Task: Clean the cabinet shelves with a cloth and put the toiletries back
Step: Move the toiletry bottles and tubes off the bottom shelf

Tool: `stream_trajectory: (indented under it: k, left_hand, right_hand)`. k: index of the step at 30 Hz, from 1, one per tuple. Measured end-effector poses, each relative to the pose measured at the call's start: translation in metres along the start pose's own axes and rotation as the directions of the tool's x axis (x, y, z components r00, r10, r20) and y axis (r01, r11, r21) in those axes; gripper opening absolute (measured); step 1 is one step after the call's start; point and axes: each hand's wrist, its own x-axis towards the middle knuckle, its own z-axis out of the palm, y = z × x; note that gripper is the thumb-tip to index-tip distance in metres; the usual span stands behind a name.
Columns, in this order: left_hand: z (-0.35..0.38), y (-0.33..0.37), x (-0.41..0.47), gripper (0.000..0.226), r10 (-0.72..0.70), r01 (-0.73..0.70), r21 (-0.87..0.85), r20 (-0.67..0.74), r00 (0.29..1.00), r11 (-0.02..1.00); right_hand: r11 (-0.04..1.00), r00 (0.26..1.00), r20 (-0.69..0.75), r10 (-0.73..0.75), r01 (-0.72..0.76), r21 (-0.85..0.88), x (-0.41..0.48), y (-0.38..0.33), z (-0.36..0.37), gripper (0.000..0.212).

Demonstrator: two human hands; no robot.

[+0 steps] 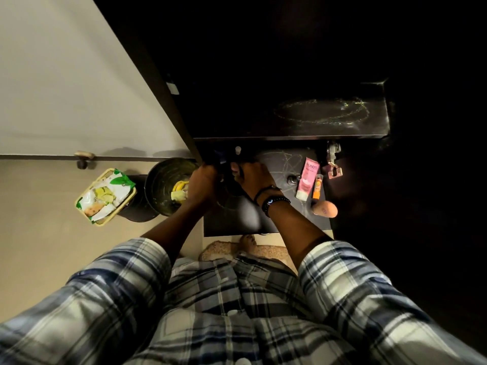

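Note:
Both hands meet at the left end of the lower cabinet shelf [287, 159], which is dark and streaked with dust. My left hand [204, 181] and my right hand [249, 175] have curled fingers and grip a dark object [227, 189] between them; it is too dim to tell what it is. A small white cap [238, 149] shows just above the hands. To the right on the same shelf lie a pink Pond's tube [307, 181], a thin orange tube [317, 186] and a round brown item [325, 209]. The upper shelf [329, 115] bears only dust rings.
A metal bucket [166, 188] holding yellow pieces stands on the floor to the left, beside a yellow basket [105, 197] of packets. A metal door hinge [333, 163] sits at the cabinet's right side. Below are a speckled mat [266, 252] and a bare foot [247, 241].

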Motion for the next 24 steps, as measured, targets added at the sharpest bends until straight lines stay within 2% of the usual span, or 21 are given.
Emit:
stream_trajectory:
  k: [3,7,12,16,19,24]
  left_hand:
    - [-0.002,0.002,-0.001,0.013,-0.011,0.011,0.018,0.0,1.0,1.0]
    - [0.0,0.002,0.0,0.015,-0.011,0.011,-0.002,-0.004,1.0,1.0]
    - [0.002,0.004,0.0,0.016,-0.026,0.026,-0.022,-0.016,1.0,0.999]
    - [0.0,0.002,-0.001,0.014,-0.02,0.02,-0.014,-0.035,0.999,1.0]
    - [0.002,0.002,-0.002,0.014,-0.017,0.016,-0.011,-0.063,0.998,1.0]
    - [0.002,0.0,-0.01,0.028,0.013,-0.012,0.002,-0.074,0.997,1.0]
  right_hand:
    - [1.0,0.995,-0.096,0.023,-0.023,0.002,-0.011,0.017,-0.008,0.038]
    - [0.975,0.966,-0.236,0.107,-0.148,-0.163,-0.027,0.058,-0.023,0.037]
    - [0.931,0.956,-0.137,0.259,-0.285,-0.228,-0.034,0.089,-0.027,0.03]
    - [0.922,0.923,-0.147,0.356,-0.373,-0.106,-0.036,0.093,-0.024,0.028]
    - [0.931,0.927,-0.142,0.347,-0.359,-0.069,-0.036,0.087,-0.022,0.027]
    - [0.99,0.989,-0.046,0.139,-0.139,0.014,-0.041,0.052,-0.002,0.025]
